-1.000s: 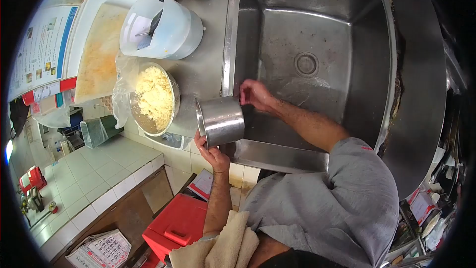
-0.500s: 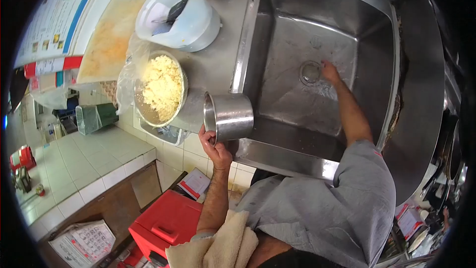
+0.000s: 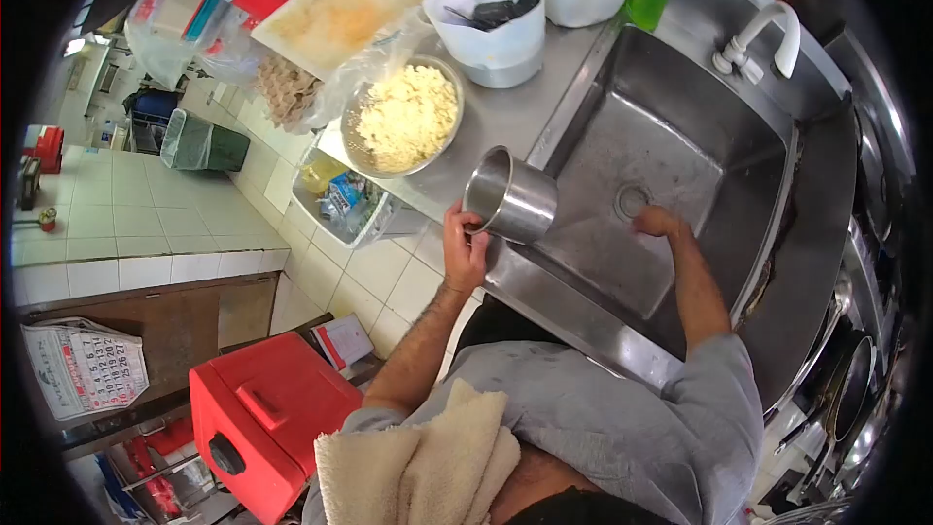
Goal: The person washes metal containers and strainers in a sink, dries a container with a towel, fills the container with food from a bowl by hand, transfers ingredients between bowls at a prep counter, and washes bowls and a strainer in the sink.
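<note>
My left hand (image 3: 465, 251) is closed on the rim of a shiny metal pot (image 3: 530, 202), which lies tilted over the sink's near left edge with its mouth facing left. Inside the steel sink (image 3: 622, 272), my right hand (image 3: 661, 224) is low beside the round drain (image 3: 633, 200). Its fingers are drawn together and bent down; anything between them is too small to make out. On the counter left of the pot stands a metal bowl (image 3: 453, 141) of pale yellow crumbly food (image 3: 406, 122).
A white tub (image 3: 496, 53) with dark items stands behind the bowl. Green soap bottle (image 3: 646, 0) and white faucet (image 3: 773, 34) are at the sink's back. A lined bin (image 3: 340, 209) sits below the counter; a red box (image 3: 277, 408) stands left of me.
The view has turned and shifted, bringing the faucet and soap bottle into sight. My right hand has drawn slightly back from the drain, its fingers more bent. My left hand still holds the pot.
</note>
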{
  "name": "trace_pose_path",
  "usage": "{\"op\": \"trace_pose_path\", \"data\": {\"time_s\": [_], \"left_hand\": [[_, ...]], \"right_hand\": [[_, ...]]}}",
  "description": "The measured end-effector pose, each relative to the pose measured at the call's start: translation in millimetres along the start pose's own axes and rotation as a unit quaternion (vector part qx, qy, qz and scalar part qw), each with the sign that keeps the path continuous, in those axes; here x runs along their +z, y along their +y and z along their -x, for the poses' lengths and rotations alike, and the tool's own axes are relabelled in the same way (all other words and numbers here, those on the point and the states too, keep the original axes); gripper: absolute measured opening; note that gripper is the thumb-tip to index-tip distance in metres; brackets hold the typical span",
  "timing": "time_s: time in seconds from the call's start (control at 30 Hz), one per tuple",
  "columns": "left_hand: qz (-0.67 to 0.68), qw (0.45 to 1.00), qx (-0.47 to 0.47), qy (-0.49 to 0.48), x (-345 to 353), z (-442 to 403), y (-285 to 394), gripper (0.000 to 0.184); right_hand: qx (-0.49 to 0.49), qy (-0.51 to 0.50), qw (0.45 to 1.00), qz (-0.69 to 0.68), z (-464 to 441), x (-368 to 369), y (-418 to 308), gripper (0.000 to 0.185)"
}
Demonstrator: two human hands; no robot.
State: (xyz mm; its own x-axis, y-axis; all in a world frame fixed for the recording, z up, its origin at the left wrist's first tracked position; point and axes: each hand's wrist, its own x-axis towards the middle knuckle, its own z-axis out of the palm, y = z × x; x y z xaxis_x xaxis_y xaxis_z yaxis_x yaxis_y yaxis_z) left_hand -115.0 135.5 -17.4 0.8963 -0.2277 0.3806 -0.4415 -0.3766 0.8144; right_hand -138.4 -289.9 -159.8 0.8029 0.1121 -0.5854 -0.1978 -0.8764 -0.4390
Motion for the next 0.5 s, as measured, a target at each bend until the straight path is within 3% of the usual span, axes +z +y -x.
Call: {"op": "trace_pose_path", "data": {"time_s": [0.03, 0.07, 0.1, 0.13, 0.23, 0.3, 0.37, 0.43, 0.5], "left_hand": [[0.004, 1.0, 0.001, 0.006, -0.6, -1.0, 3.4, 0.029], [0.062, 0.997, -0.051, -0.001, -1.0, -0.5, 9.6, 0.028], [0.123, 0.987, -0.1, -0.011, -1.6, -1.7, 12.4, 0.027], [0.119, 0.99, -0.08, -0.018, -3.1, -2.0, 8.0, 0.026], [0.178, 0.982, -0.061, -0.021, -0.1, -2.6, -6.0, 0.028], [0.209, 0.974, -0.082, -0.038, -7.1, -3.4, -4.7, 0.03], [0.238, 0.963, -0.105, -0.072, -18.0, -11.1, -4.3, 0.029], [0.207, 0.973, -0.068, -0.079, -37.1, -23.6, -8.3, 0.028], [0.111, 0.981, 0.056, -0.15, -63.9, -39.5, -0.1, 0.024]], "right_hand": [[-0.027, 0.024, 0.993, -0.112, 17.8, -14.9, -48.4, 0.076], [-0.052, 0.11, 0.954, -0.272, 36.3, -24.5, -93.4, 0.08], [-0.069, 0.139, 0.941, -0.3, 60.1, -43.7, -136.8, 0.081], [-0.086, 0.171, 0.925, -0.327, 85.4, -65.4, -180.1, 0.082], [-0.144, 0.208, 0.922, -0.293, 129.5, -90.6, -269.5, 0.081], [-0.212, 0.17, 0.949, -0.158, 136.5, -86.5, -300.7, 0.085], [-0.204, 0.197, 0.949, -0.138, 135.5, -78.3, -316.3, 0.085], [-0.144, 0.189, 0.944, -0.228, 139.7, -72.8, -331.2, 0.082], [-0.147, 0.232, 0.942, -0.192, 143.0, -61.8, -349.0, 0.081]]}}
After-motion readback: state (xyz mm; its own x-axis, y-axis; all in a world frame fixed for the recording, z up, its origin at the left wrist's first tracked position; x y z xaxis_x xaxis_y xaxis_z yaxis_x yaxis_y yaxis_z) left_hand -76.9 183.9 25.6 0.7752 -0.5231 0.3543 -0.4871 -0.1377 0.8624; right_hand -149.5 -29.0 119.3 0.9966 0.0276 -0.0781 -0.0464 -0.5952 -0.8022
